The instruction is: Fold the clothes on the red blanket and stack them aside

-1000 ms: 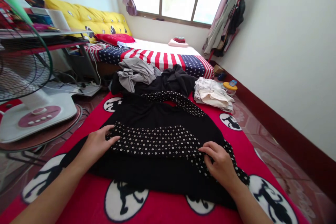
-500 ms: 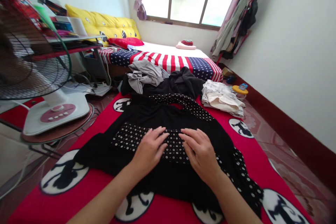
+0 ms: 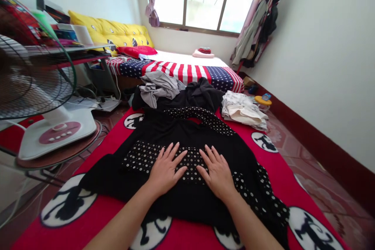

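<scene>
A black garment [image 3: 187, 203] with white-dotted panels lies spread on the red blanket [image 3: 181, 238], which is patterned with white ovals and black figures. My left hand [image 3: 166, 170] rests flat, fingers spread, on the dotted band [image 3: 140, 159] across its middle. On the same band, further right, my right hand [image 3: 216, 172] also lies flat with the fingers apart. Neither hand grips the cloth. A dotted strip [image 3: 202, 115] curves along the garment's far edge, and a dotted sleeve-like part [image 3: 269, 191] trails down at the right.
Beyond the garment lie a grey cloth [image 3: 161, 86] and dark clothing [image 3: 202, 93]. Folded white clothes [image 3: 244, 111] are at the far right. A fan [image 3: 58, 129] stands on a round stool at the left. Behind is a bed with a striped, starred cover [image 3: 181, 71].
Both hands have flattened onto the dotted band, their fingers now more spread and pointing forward. The camera view has shifted slightly; the garment lies much the same.
</scene>
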Demonstrator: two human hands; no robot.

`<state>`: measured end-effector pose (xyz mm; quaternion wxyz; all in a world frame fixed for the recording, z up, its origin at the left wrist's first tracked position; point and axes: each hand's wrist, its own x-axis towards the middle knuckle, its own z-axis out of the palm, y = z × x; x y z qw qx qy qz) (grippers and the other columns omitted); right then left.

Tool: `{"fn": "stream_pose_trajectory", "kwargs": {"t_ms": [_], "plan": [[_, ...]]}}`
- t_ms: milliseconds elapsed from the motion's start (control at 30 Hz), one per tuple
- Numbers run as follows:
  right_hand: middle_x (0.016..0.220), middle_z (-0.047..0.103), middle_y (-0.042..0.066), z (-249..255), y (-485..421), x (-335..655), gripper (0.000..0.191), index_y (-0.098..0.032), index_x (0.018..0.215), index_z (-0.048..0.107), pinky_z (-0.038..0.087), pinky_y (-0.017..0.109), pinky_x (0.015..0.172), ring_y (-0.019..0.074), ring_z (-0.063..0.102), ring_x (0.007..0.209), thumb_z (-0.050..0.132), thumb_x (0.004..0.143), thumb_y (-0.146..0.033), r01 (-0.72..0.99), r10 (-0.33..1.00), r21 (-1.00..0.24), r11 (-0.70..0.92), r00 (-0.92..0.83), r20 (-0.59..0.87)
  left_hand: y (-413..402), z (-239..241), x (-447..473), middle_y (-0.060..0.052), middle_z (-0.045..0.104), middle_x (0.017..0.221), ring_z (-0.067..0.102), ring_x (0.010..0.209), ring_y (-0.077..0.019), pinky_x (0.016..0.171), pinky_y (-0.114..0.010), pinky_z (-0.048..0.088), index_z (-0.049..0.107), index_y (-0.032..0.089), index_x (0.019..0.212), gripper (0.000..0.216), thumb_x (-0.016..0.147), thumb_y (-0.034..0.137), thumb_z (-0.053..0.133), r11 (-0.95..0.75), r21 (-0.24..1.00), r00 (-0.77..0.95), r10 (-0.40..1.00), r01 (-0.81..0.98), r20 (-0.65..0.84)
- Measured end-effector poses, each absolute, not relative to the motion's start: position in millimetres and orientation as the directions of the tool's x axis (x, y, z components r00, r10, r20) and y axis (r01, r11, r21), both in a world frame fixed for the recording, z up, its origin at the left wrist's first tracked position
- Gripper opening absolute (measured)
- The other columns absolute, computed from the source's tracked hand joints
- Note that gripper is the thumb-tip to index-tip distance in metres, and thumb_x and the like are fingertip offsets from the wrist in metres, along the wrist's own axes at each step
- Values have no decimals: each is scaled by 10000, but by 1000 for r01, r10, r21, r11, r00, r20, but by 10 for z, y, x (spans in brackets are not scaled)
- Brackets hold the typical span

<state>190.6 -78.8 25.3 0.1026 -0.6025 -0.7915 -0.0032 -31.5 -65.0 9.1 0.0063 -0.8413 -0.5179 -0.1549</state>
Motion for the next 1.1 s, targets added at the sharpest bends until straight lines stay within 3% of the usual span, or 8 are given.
{"fn": "stream_pose_trajectory", "kwargs": {"t_ms": [400, 600, 667, 800, 900, 967, 1100], "plan": [[1553, 274, 43, 205, -807, 1926, 592, -274, 1446, 373, 282, 517, 1098, 281, 264, 1413, 371, 926, -556, 950, 963, -211, 232, -194, 187, -656, 67, -1103, -46, 312, 1539, 302, 1405, -271, 1114, -489, 296, 367, 307, 1446, 568, 915, 496, 431, -306, 91, 276, 929, 948, 247], [1544, 295, 33, 172, -802, 1924, 578, -283, 1433, 399, 286, 508, 1106, 286, 281, 1407, 418, 913, -534, 933, 961, -279, 229, -171, 219, -152, 405, -1138, -134, 586, 1315, 522, 1226, -313, 1014, -497, 408, 612, 188, 1250, 419, 890, 369, 499, -241, -21, 241, 953, 970, 185], [1539, 307, 30, 183, -801, 1922, 568, -281, 1422, 420, 285, 501, 1111, 286, 284, 1406, 440, 907, -520, 924, 963, -312, 223, -159, 217, 140, 606, -934, -150, 613, 1252, 556, 1165, -289, 998, -443, 431, 626, 151, 1214, 380, 882, 295, 511, -314, -34, 313, 919, 949, 240], [1525, 339, 9, 215, -804, 1928, 548, -302, 1392, 460, 280, 485, 1123, 278, 296, 1402, 471, 891, -525, 892, 971, -403, 204, -131, 202, 765, 939, -220, -108, 553, 1319, 503, 1212, -242, 1025, -379, 415, 506, 195, 1330, 471, 861, 225, 532, -545, 17, 499, 780, 838, 378], [1518, 354, -11, 232, -812, 1936, 536, -324, 1368, 485, 267, 474, 1134, 271, 300, 1400, 479, 882, -550, 867, 978, -468, 174, -95, 186, 1177, 1061, 319, -124, 518, 1347, 475, 1228, -247, 1025, -371, 399, 446, 165, 1374, 541, 846, 225, 547, -588, 20, 534, 749, 809, 393], [1517, 358, -15, 245, -818, 1939, 523, -328, 1356, 499, 261, 468, 1138, 269, 301, 1400, 484, 880, -547, 855, 980, -493, 161, -80, 181, 1398, 1081, 553, -134, 548, 1299, 484, 1205, -273, 994, -395, 405, 523, 165, 1309, 496, 821, 235, 575, -560, -2, 525, 775, 829, 351], [1505, 379, -17, 284, -830, 1938, 499, -331, 1337, 517, 263, 459, 1138, 264, 310, 1395, 495, 880, -530, 837, 983, -526, 151, -68, 173, 1669, 1037, 693, -121, 666, 1065, 568, 1078, -296, 902, -412, 429, 708, 187, 984, 248, 779, 171, 569, -517, -18, 499, 816, 856, 292]]}}
